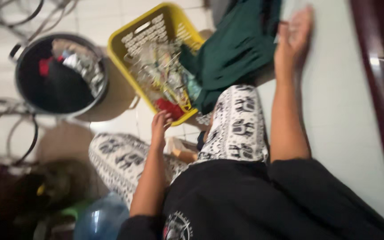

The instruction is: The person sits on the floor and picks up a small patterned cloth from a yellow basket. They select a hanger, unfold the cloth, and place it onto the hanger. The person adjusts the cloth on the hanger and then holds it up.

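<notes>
On the tiled floor point(112, 26) stood a yellow basket point(132, 62). The left hand point(160, 126) touched its rim, grip loose; the right hand point(293, 38) was open beside green cloth point(236, 49).

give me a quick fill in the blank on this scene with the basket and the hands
1. The left hand is at the near edge of the ____ plastic basket.
2. A dark ____ cloth lies at the basket's right side.
3. The right hand rests flat and ____ on the pale surface.
4. Left of the basket stands a round ____ bucket with clothes inside.

Missing words: yellow; green; open; black
</notes>
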